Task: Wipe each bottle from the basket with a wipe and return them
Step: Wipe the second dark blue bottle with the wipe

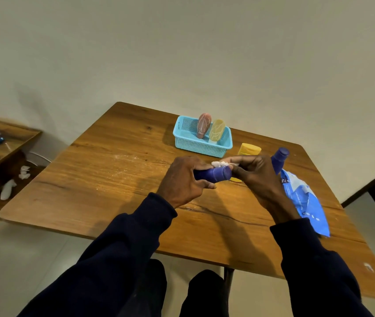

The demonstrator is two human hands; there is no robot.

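My left hand grips a dark blue bottle held sideways above the wooden table. My right hand pinches a white wipe against the bottle's end. A light blue basket stands at the back of the table with a pink bottle and a pale yellow bottle upright in it. A yellow bottle lies on the table beside the basket. A second dark blue bottle stands behind my right hand.
A blue wipes packet lies on the table under my right forearm. Crumpled white wipes lie on the floor to the left, near a low wooden shelf carrying a plastic-wrapped object.
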